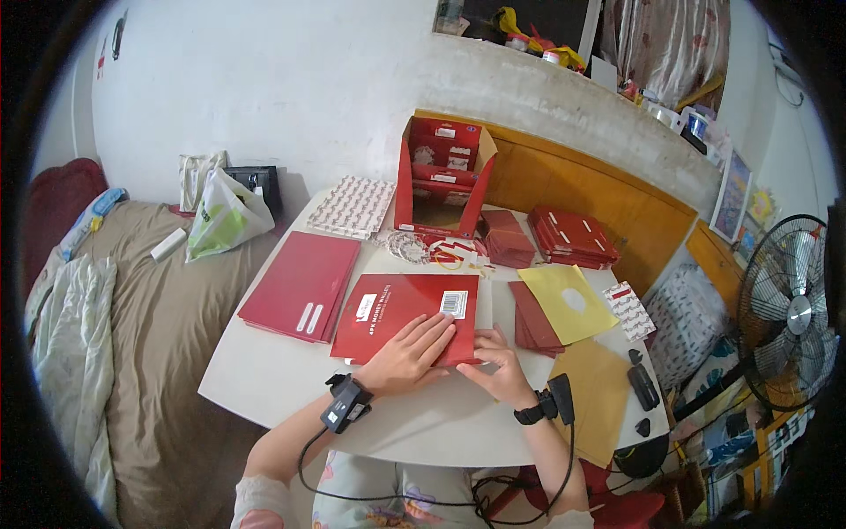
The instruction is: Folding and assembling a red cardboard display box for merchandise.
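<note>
A red money-wallet pack (390, 314) with a printed front and a white barcode label lies before me on the white table (244, 387). My left hand (416, 347) rests flat on its lower right part, fingers together. At the pack's lower right edge, my right hand (499, 367) has curled fingers, with the thumb and fingertips touching or near the edge; whether it grips is unclear. White material shows beside the pack's right side. Left of it is a stack of red card wallets (297, 281). To the right lie dark red cards (529, 324) and a yellow sheet (568, 301).
A red display box (446, 231) stands at the back, near patterned white sheets (353, 205), white string ties (406, 246) and red bundles (572, 235). Brown paper (591, 397) and a black glasses-like object (642, 387) lie right. A fan (798, 314) stands beyond; wrist-device cables hang near my lap.
</note>
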Motion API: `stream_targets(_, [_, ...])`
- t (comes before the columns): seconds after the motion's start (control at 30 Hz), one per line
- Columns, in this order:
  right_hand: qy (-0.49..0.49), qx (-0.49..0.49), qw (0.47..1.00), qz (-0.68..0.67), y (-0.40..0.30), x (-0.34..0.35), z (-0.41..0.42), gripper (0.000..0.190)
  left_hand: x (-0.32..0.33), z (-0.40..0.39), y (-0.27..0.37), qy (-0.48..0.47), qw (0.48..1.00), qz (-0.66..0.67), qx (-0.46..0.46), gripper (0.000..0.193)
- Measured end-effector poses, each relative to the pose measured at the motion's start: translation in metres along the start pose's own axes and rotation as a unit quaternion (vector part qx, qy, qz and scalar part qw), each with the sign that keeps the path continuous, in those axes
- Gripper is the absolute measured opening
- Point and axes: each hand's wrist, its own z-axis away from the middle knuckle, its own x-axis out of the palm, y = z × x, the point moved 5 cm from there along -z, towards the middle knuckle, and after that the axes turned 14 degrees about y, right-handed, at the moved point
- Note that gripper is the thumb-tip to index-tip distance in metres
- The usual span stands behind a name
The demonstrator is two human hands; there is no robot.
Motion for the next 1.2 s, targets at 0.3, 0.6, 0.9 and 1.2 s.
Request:
stream_targets(0.3, [0.018, -0.004, 1.0, -0.003, 0.001, 0.002, 0.005, 0.017, -0.002, -0.001, 0.005, 0.029, 1.0, 0.003, 0.004, 0.061])
stream_targets(0.6, [0.061, -0.005, 0.998, -0.016, -0.002, 0.004, 0.004, 0.015, 0.007, -0.001, 0.011, 0.078, 0.997, -0.018, 0.017, 0.045])
stream_targets(0.9, [0.09, -0.033, 0.995, 0.007, 0.001, 0.005, 0.004, 0.019, 0.011, 0.001, 0.011, 0.085, 0.995, -0.027, 0.048, 0.038])
stream_targets(1.2, [0.153, -0.148, 0.959, 0.187, -0.027, -0.008, -0.004, 0.018, 0.011, 0.003, 0.006, 0.092, 0.994, -0.038, 0.042, 0.031])
